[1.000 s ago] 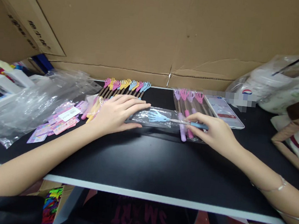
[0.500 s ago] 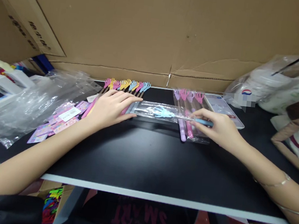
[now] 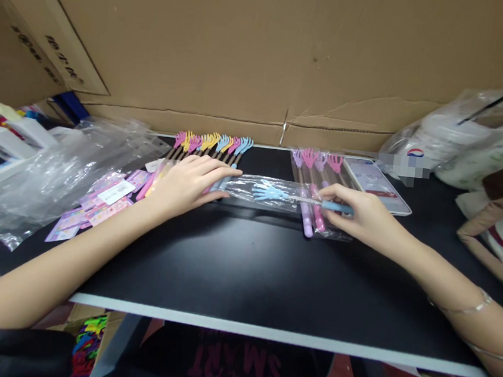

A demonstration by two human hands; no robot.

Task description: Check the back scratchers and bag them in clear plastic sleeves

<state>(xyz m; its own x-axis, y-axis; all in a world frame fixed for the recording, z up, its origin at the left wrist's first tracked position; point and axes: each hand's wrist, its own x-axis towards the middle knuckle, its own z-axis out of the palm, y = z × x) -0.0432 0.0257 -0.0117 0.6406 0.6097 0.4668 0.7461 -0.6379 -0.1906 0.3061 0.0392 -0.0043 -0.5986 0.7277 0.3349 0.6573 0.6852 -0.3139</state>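
A light blue back scratcher (image 3: 271,192) lies sideways, its hand-shaped head inside a long clear plastic bag (image 3: 243,183). My right hand (image 3: 357,213) pinches the scratcher's blue handle, near the bag's right end. At the bag's left end, my left hand (image 3: 192,181) has thumb and fingers closed on the plastic. Beneath and behind that hand is a row of back scratchers (image 3: 211,142) in pink, yellow and blue. Several purple and pink back scratchers (image 3: 309,218) in clear bags lie under the bag's right end.
Loose clear bags (image 3: 69,163) and printed cards (image 3: 111,195) lie on the left of the black table (image 3: 243,271). A phone (image 3: 380,187) rests right of centre. Beyond it stands a bagged cup (image 3: 440,142). A cardboard wall (image 3: 204,39) closes off the back.
The blue back scratcher has slid a little to the left, deeper into the bag, with my right hand on its handle. My left hand has stayed nearly in place.
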